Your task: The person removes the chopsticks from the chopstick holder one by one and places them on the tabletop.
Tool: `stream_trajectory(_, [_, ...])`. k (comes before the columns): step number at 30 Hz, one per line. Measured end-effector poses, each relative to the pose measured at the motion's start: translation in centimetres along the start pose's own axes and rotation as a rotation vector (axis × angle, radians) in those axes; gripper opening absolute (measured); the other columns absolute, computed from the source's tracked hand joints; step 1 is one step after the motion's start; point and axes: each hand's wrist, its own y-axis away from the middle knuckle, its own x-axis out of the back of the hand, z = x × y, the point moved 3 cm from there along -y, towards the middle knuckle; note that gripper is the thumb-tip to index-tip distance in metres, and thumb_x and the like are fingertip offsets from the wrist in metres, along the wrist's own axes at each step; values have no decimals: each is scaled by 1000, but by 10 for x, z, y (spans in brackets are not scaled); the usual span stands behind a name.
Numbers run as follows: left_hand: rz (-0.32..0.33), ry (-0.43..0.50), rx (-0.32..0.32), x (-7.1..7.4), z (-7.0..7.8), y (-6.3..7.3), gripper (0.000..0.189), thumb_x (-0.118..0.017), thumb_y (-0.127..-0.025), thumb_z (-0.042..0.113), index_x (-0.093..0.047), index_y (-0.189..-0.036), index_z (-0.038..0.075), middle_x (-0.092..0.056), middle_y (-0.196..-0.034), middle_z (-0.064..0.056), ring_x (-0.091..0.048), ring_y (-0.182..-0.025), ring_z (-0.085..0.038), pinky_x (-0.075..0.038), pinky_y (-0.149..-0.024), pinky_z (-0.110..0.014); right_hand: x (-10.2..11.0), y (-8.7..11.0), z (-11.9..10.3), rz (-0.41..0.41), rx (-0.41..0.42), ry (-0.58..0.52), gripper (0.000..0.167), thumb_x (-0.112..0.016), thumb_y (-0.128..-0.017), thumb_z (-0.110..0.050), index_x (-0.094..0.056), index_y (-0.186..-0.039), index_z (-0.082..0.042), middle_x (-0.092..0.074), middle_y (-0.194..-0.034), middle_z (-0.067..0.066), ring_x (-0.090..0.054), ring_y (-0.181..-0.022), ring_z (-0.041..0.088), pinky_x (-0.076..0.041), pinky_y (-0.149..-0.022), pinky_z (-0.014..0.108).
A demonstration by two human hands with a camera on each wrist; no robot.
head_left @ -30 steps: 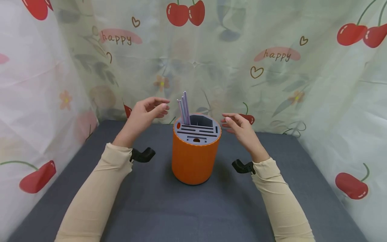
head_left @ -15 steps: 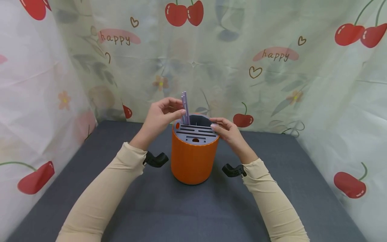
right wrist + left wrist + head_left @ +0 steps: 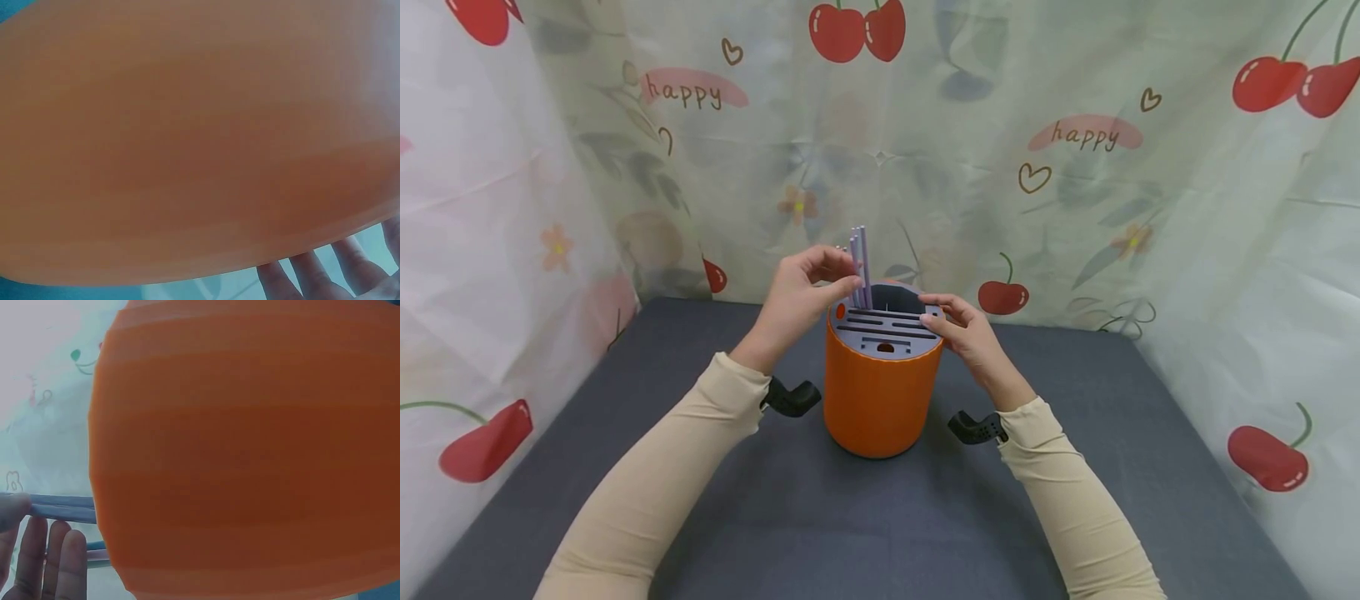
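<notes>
An orange cylindrical knife block (image 3: 883,400) with a grey slotted top stands upright on the table. Several thin lilac chopsticks (image 3: 865,271) rise from the left rear of its top. My left hand (image 3: 793,292) pinches some of them just above the rim, between thumb and fingers. In the left wrist view, two chopsticks (image 3: 62,508) meet the thumb, while others show lower, behind the fingers (image 3: 72,559). My right hand (image 3: 970,337) holds the right side of the rim, thumb on the top. Its fingers (image 3: 319,275) appear beyond the orange wall in the right wrist view.
A dark grey cloth covers the table (image 3: 880,533). Behind and on both sides hangs a pale curtain (image 3: 880,158) printed with cherries and "happy". Black wrist cameras (image 3: 793,398) sit at both cuffs, close to the block. The top has slots and a larger opening (image 3: 895,297).
My left hand has moved right from beside the block and taken hold of chopsticks, which have shifted slightly. The right hand has come in leftward onto the rim. The block stands still.
</notes>
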Motion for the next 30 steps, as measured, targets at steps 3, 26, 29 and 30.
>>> stream_trajectory(3, [5, -1, -1, 0, 1, 0, 20, -73, -87, 16, -66, -101, 4, -65, -97, -5, -61, -89, -19, -52, -76, -27, 0, 0, 0, 7, -3, 3, 36, -60, -96, -18, -54, -131, -9, -52, -130, 11, -59, -100, 14, -53, -82, 24])
stream_trajectory(26, [27, 71, -119, 16, 34, -13, 14, -70, -88, 8, -65, -99, 0, -65, -93, -4, -65, -80, -15, -59, -78, -26, 1, -1, 3, 16, -5, 1, 33, -61, -96, -18, -57, -128, -13, -53, -129, 8, -58, -101, 15, -53, -84, 25])
stream_trajectory(29, [62, 187, -184, 32, 62, -20, 10, -70, -86, 1, -66, -96, 1, -66, -90, -3, -66, -77, -15, -59, -76, -25, 1, -1, 3, 12, -5, -6, 32, -61, -96, -17, -57, -127, -15, -52, -131, 10, -58, -102, 15, -53, -85, 25])
stream_trajectory(30, [82, 235, -213, 39, 73, -23, 10, -70, -85, -2, -67, -95, 1, -66, -88, -4, -66, -75, -16, -60, -75, -26, 1, 0, 2, 11, -6, -8, 32, -61, -96, -17, -57, -127, -15, -51, -131, 10, -58, -102, 15, -53, -85, 25])
